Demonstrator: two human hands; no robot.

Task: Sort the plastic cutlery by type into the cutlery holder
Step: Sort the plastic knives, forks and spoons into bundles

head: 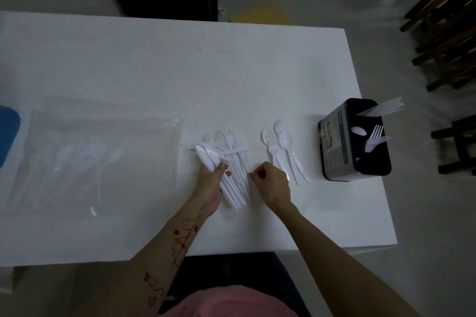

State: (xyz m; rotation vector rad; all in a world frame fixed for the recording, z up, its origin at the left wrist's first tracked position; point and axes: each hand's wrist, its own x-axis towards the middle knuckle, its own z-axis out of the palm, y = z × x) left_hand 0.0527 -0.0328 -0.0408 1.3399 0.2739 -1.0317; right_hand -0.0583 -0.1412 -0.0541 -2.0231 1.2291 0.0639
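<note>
Item: mixed bundle of white plastic forks, spoons and knives, lying on the white rectangular table in front of the person. Long axis: front to back, heads away from the person, handles toward them. The left hand grips the bundle's left side, thumb over several knives. The right hand, fingers curled, pinches at the handles on the bundle's right edge; what it has hold of is too small to tell.

Item: three loose white plastic spoons and one fork, just right of the right hand, same alignment.

Item: black box-shaped cutlery holder, further right near the table edge, nearer the right hand. Contents: knives, one spoon, forks, in separate compartments.

Item: clear plastic bag, left, holding further white cutlery.
</note>
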